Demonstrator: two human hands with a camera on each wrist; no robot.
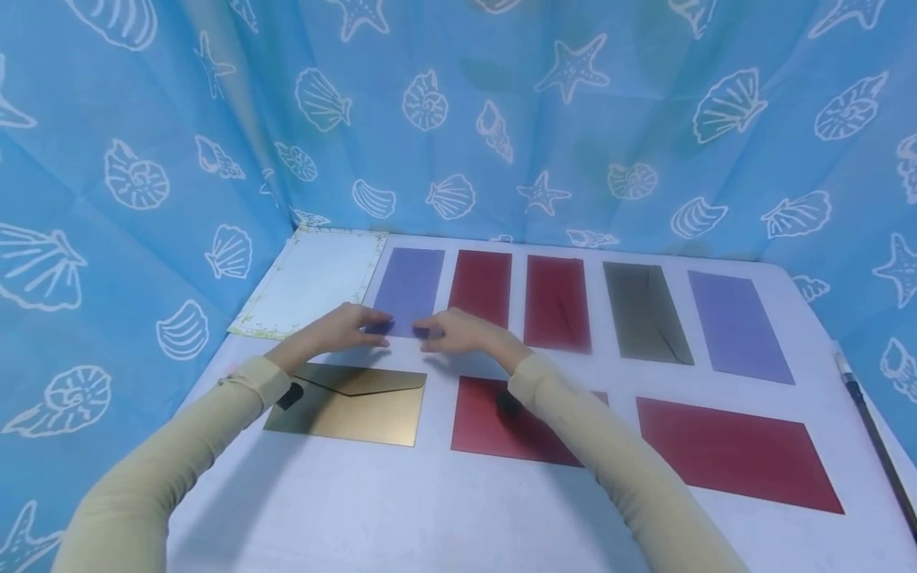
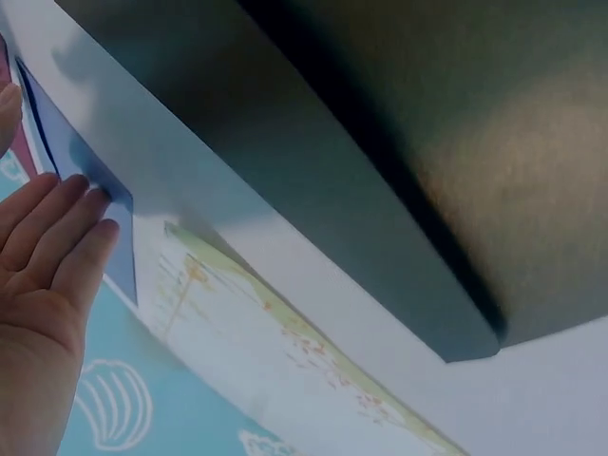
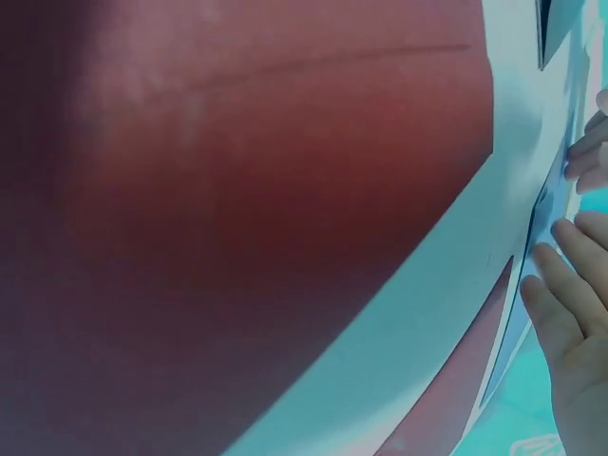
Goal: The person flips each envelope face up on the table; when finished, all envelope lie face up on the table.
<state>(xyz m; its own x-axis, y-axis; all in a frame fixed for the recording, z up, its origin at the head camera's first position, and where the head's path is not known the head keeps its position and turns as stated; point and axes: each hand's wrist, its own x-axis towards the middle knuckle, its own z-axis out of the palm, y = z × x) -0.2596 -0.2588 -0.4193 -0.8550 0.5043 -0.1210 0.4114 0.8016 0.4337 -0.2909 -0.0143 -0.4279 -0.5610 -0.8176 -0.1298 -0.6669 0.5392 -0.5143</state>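
Note:
A purple envelope (image 1: 410, 280) lies in the back row on the white table. My left hand (image 1: 345, 328) is at its near left corner, fingers nearly straight and thumb spread from them. Facing it, my right hand (image 1: 462, 330) has its fingertips at the near right corner. In the left wrist view the fingers (image 2: 71, 214) overlap the purple envelope's edge. The right wrist view has the fingers (image 3: 560, 290) extended beside the same envelope. Under my left wrist lies a gold envelope (image 1: 372, 418) with a pointed flap, and a red envelope (image 1: 476, 422) lies beneath my right forearm.
Rightward along the back row are two red envelopes (image 1: 481, 278) (image 1: 555, 298), a grey-brown envelope (image 1: 641, 310) and another purple one (image 1: 741, 326). A third red envelope (image 1: 745, 454) lies front right. Flower-bordered paper (image 1: 322, 274) sits back left; a dark rod (image 1: 877, 438) lines the right edge.

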